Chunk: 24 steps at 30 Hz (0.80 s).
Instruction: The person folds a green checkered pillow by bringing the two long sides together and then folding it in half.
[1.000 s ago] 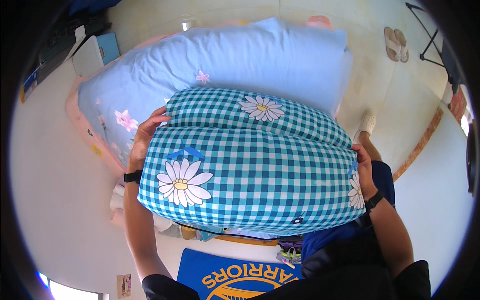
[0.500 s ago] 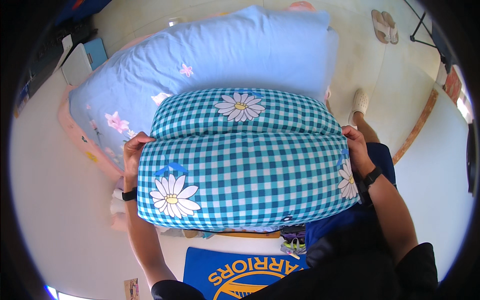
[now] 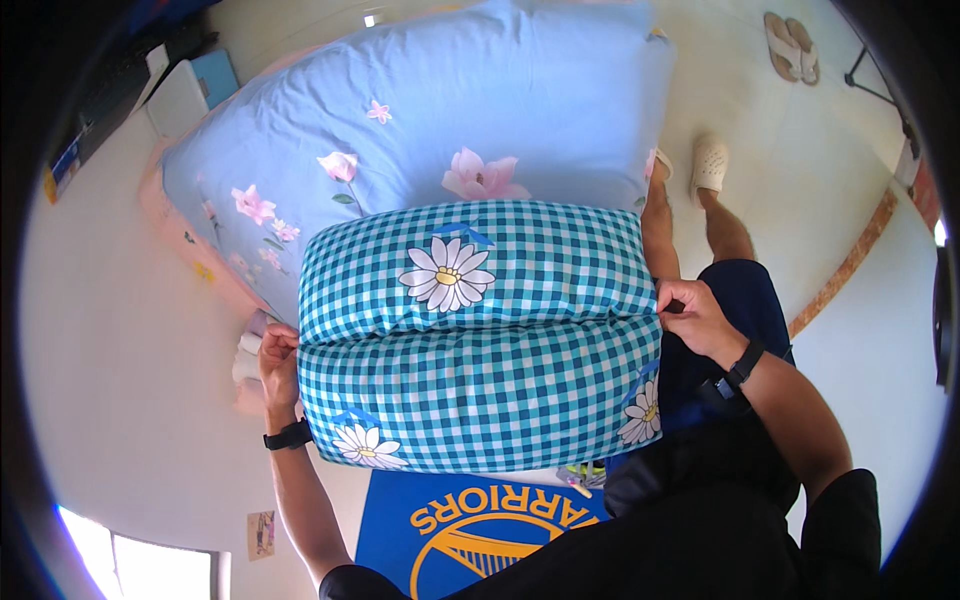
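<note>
A plump teal-and-white checked pillow [image 3: 480, 400] with white daisies hangs in front of me, sagging along a crease across its middle. At the left end of that crease, my left hand [image 3: 279, 362] pinches the pillow's edge. My right hand [image 3: 695, 315] grips the opposite edge, thumb and fingers pressed together. Both wrists wear black bands. Beyond the pillow spreads a light blue bed sheet [image 3: 420, 120] with pink flowers. The pillow's underside is hidden.
A blue banner [image 3: 385, 530] with yellow print shows below the pillow. White clogs [image 3: 710, 165] are on my feet at the right of the bed. Sandals [image 3: 792, 48] lie on the floor at the far right. A white-and-blue box [image 3: 180, 100] stands at the far left.
Both hands and the crease have come lower and nearer to me. The pillow's far half now shows more fully, and more flowers on the sheet have come into sight.
</note>
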Available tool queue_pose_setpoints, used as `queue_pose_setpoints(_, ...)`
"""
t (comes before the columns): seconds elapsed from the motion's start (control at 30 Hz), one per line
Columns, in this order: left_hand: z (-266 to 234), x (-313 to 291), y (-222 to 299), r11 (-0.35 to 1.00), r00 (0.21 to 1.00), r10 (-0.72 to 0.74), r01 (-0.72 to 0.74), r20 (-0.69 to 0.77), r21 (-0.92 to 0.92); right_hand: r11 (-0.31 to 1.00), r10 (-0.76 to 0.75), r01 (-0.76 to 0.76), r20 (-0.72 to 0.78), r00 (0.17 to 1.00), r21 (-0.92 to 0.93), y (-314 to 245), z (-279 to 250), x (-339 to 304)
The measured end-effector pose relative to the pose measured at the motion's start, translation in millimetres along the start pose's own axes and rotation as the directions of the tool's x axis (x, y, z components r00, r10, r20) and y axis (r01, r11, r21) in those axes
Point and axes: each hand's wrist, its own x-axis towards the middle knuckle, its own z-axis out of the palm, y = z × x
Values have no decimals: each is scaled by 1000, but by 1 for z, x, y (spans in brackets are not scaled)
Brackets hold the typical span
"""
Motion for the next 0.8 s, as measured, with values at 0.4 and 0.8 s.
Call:
queue_pose_setpoints(0.4,119,-368,-154,871,700,197,-446,-686,-206,376,-704,897,557,440,-234,-78,84,-116)
queue_pose_setpoints(0.8,210,-387,-381,532,254,133,-834,-958,-148,-292,-514,955,850,-116,-46,-178,265,-117)
